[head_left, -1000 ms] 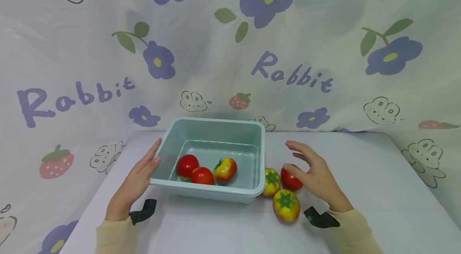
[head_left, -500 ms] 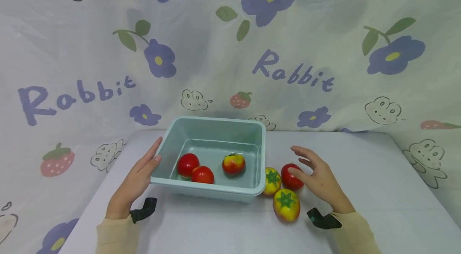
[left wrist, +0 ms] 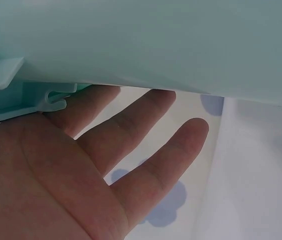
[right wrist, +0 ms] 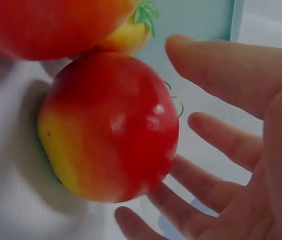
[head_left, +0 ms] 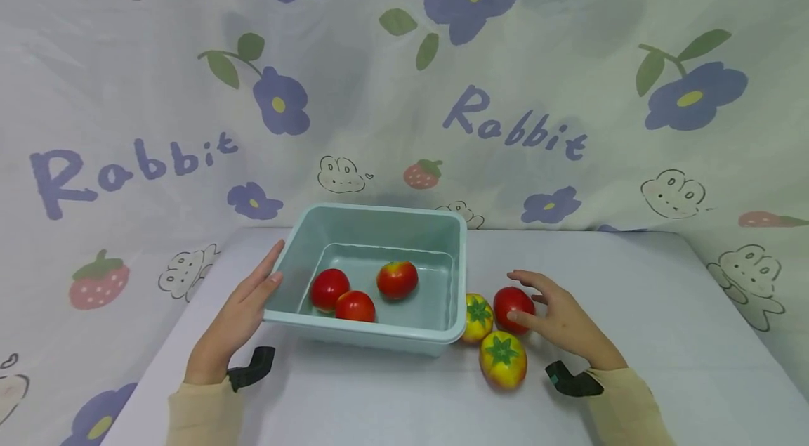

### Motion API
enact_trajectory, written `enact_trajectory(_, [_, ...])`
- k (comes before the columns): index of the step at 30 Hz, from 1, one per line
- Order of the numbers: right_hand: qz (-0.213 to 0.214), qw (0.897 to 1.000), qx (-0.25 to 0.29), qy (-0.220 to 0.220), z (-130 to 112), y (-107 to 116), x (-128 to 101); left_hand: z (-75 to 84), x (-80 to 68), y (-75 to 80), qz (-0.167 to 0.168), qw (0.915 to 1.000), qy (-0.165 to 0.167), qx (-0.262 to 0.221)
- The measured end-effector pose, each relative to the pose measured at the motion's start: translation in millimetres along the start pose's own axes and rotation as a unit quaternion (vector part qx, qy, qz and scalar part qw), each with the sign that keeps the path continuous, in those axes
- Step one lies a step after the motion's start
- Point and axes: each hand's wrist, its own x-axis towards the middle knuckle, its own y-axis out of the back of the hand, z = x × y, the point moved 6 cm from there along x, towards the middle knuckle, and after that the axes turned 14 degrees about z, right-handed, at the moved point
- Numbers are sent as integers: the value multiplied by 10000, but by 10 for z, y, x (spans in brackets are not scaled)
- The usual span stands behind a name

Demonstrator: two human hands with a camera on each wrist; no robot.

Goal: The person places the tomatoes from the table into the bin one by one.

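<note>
A pale green plastic bin (head_left: 379, 340) holds three tomatoes, two of them red (head_left: 329, 289) and the third a tomato red with a yellow top (head_left: 397, 280). My left hand (head_left: 230, 323) rests against the bin's left side, its fingers extended along the outside in the left wrist view. My right hand (head_left: 565, 326) reaches around a red tomato (head_left: 513, 309) on the table, thumb and fingers spread. In the right wrist view that tomato (right wrist: 111, 130) shows a yellow patch, with gaps to the thumb and index finger; contact by the lower fingers is unclear.
Two yellow tomatoes with green leafy tops lie by the bin's right side: one tomato (head_left: 478, 318) partly behind the bin, another tomato (head_left: 503, 359) nearer the front. A white table (head_left: 619, 291) meets a patterned cloth backdrop (head_left: 379, 116).
The third tomato in the bin has rolled, first right, then back left and away. My right hand has lowered around the red tomato outside. My left hand stays at the bin.
</note>
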Motion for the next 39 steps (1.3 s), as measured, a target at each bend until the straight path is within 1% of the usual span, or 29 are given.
enact_trajectory(5, [-255, 9995, -3, -206, 52, -18, -11, -2, -1, 3, -4, 10000, -16, -18])
enact_trajectory(8, [-420, 9985, 74, -346, 96, -34, -22, -3, -1, -3, -30, 9999, -77, -136])
enact_trajectory(12, [-531, 9973, 200, -466, 141, -49, -33, -2, 1, -11, -62, 9996, -143, -249])
enact_trajectory(20, [-645, 9949, 169, -763, 164, -73, -38, 13, 11, -3, -20, 10000, -25, -58])
enact_trajectory(33, [-439, 9963, 1, -737, 137, 3, -17, 23, -6, 7, -7, 10000, 11, -18])
enact_trajectory(39, [-155, 9986, -88, -495, 53, 76, -16, 21, 2, 7, 1, 10000, 13, -1])
